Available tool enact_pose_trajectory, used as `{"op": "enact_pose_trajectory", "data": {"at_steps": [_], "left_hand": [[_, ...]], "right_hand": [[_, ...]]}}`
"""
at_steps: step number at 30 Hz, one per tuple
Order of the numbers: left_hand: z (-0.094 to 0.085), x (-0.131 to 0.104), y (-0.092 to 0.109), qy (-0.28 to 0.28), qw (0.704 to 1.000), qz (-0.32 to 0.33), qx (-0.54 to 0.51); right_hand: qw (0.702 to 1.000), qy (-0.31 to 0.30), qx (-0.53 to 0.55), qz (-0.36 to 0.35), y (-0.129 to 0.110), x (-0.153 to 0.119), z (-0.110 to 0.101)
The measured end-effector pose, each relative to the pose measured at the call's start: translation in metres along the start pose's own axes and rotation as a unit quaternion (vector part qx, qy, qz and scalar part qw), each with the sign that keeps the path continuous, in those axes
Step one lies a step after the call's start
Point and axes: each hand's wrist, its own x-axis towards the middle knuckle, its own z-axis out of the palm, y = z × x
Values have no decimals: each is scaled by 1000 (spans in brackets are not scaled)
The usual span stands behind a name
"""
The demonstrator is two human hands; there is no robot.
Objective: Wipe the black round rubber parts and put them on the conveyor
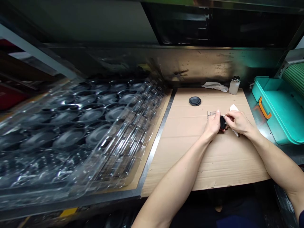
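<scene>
My left hand (212, 123) is closed around a small black part (222, 123), possibly a round disc like those nearby; the fingers cover most of it. My right hand (239, 122) meets it from the other side, thumb and forefinger pinched at its edge. Under the right hand a white piece (233, 107) sticks out above and below; whether it is cloth or a tool I cannot tell. Beyond the left hand, black round discs (194, 101) lie overlapped on the cardboard sheet (180, 152).
Stacked clear plastic trays (114, 158) with rows of black discs (71, 137) fill the left side, blurred. At the back are a white glove or cloth (215, 86) and a small bottle with a dark cap (234, 85). A teal bin (273, 126) with an orange handle stands right.
</scene>
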Motion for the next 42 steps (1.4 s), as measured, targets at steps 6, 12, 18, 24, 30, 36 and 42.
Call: {"op": "enact_pose_trajectory", "data": {"at_steps": [6, 12, 18, 24, 30, 36, 42], "left_hand": [[0, 2, -3, 0, 996, 19, 85], [-1, -2, -4, 35, 974, 123, 189], [-1, -7, -2, 48, 961, 153, 225], [0, -6, -4, 47, 955, 169, 239], [1, -6, -6, 59, 951, 181, 243], [2, -4, -8, 59, 945, 191, 260], [2, -2, -10, 64, 949, 194, 240]], "right_hand": [[1000, -3, 12, 17, 0, -1, -1], [995, -12, 51, 86, 0, -1, -2], [994, -28, 56, 91, 0, -2, -2], [998, -10, 10, 62, -3, -2, -3], [993, -28, -79, 79, -13, -3, -3], [987, -50, -143, 53, -14, -5, -2], [988, -47, -148, 12, -11, -6, -7]]}}
